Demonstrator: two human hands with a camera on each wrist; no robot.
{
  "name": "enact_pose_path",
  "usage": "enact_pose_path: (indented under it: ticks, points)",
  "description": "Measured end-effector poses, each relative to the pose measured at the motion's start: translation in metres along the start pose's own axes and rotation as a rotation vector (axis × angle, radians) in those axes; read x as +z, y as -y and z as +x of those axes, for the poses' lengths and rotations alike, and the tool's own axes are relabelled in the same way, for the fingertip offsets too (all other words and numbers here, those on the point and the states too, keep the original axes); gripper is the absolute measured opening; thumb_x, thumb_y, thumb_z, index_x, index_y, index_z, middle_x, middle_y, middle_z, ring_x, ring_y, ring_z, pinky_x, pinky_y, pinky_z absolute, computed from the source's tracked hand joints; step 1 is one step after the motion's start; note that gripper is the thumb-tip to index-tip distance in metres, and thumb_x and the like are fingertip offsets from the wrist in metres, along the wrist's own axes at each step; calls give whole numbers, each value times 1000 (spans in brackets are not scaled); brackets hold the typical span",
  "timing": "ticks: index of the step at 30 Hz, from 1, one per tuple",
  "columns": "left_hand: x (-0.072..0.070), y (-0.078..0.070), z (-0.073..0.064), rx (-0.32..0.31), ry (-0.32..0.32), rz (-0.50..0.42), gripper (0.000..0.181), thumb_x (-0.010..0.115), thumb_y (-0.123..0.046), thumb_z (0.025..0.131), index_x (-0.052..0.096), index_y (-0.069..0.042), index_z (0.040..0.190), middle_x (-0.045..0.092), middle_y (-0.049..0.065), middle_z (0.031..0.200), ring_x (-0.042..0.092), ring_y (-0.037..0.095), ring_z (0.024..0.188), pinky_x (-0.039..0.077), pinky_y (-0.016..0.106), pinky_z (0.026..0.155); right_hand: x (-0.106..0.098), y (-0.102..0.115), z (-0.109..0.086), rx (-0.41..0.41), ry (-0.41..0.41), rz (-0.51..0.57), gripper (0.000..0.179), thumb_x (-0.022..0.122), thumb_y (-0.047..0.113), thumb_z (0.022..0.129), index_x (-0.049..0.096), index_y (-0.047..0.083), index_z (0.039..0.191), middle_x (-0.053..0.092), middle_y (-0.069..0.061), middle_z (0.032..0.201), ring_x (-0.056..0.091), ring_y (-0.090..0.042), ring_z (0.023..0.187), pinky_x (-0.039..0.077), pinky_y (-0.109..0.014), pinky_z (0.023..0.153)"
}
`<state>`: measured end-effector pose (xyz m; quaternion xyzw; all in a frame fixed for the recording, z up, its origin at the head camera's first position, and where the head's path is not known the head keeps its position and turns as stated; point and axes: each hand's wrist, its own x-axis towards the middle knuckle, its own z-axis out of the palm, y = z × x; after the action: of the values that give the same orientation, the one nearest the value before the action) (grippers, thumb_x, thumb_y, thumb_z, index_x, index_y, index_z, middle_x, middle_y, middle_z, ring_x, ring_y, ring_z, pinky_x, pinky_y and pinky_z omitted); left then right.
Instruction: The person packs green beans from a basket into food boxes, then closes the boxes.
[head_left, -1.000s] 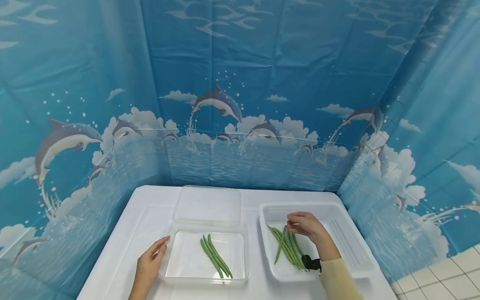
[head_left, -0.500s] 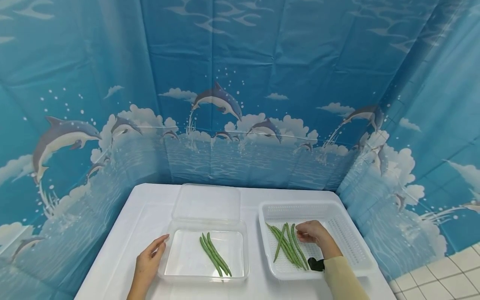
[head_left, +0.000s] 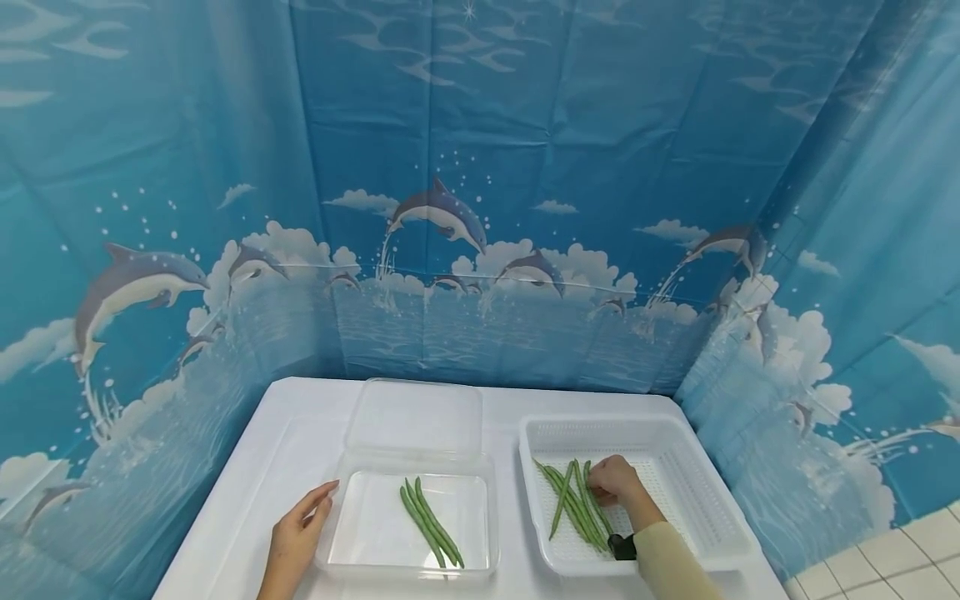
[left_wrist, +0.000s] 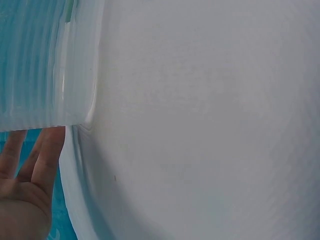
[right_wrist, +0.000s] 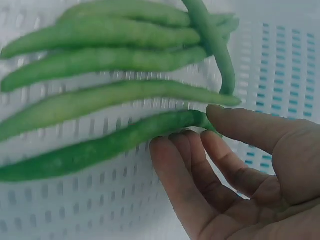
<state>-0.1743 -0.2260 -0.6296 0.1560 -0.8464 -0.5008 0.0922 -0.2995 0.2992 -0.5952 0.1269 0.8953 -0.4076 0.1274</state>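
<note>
Several green beans (head_left: 577, 506) lie in a white perforated basket (head_left: 705, 492) on the right. My right hand (head_left: 617, 482) reaches down into it and pinches the rightmost green bean (right_wrist: 100, 150) near one end. In the right wrist view, the thumb is on one side of that bean and the fingertips on the other. A few more green beans (head_left: 432, 523) lie inside a clear plastic container (head_left: 352, 517). My left hand (head_left: 296, 533) is at this container's left side, fingers extended, the fingertips at its wall. In the left wrist view the container (left_wrist: 30, 65) hides those fingertips.
A clear lid (head_left: 416, 417) lies behind the container. Both stand with the basket on a white-covered table (head_left: 247, 467). A blue dolphin-print curtain (head_left: 480, 333) hangs around the table's back and sides. Pale tiles (head_left: 892, 554) show at the lower right.
My right hand has shifted right, then down among the beans, and its fingers have closed on the rightmost bean. My left hand stays by the container. The head view tilts slightly.
</note>
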Motion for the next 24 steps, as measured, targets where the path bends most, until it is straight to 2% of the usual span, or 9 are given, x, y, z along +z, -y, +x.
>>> enact_pose_path:
  ticks: [2, 6, 9, 14, 18, 24]
  points:
    - [0, 1, -1, 1, 6, 1, 38, 59, -31, 111, 67, -11, 141, 62, 16, 152, 53, 44, 146, 50, 61, 113, 5, 3, -2, -15, -9, -32, 5, 68, -1, 88, 70, 0, 83, 62, -6, 65, 59, -15, 58, 60, -30, 55]
    - [0, 2, -1, 1, 2, -6, 38, 59, -32, 111, 67, -12, 142, 62, 14, 153, 54, 41, 146, 50, 60, 113, 11, 9, -3, -55, -31, -142, 17, 73, 0, 85, 61, 5, 74, 57, -3, 62, 56, -13, 54, 54, -25, 50]
    - [0, 2, -1, 10, -5, -7, 38, 59, -32, 111, 68, -12, 142, 62, 15, 153, 54, 42, 145, 50, 61, 113, 13, 11, -2, -73, -37, -181, 15, 75, -1, 84, 62, 3, 79, 59, -4, 66, 59, -14, 55, 55, -25, 50]
    - [0, 3, 0, 4, -1, -7, 38, 59, -32, 111, 67, -12, 142, 61, 15, 153, 53, 42, 146, 49, 61, 113, 15, 11, -1, -39, -1, -131, 9, 71, -4, 88, 67, -6, 96, 65, -12, 80, 67, -19, 64, 63, -32, 57]
    - [1, 4, 0, -3, 7, -11, 37, 59, -30, 111, 67, -12, 142, 61, 15, 153, 55, 42, 145, 49, 61, 114, 14, 12, -3, -19, 23, -84, 18, 68, -4, 89, 70, -9, 106, 69, -15, 87, 68, -20, 66, 64, -35, 60]
    - [-1, 3, 1, -4, 9, -2, 38, 58, -32, 111, 67, -13, 142, 61, 15, 153, 53, 43, 146, 49, 61, 114, 8, 22, -8, -53, 62, 44, 29, 68, -3, 94, 64, -15, 119, 71, -21, 98, 72, -20, 71, 68, -40, 69]
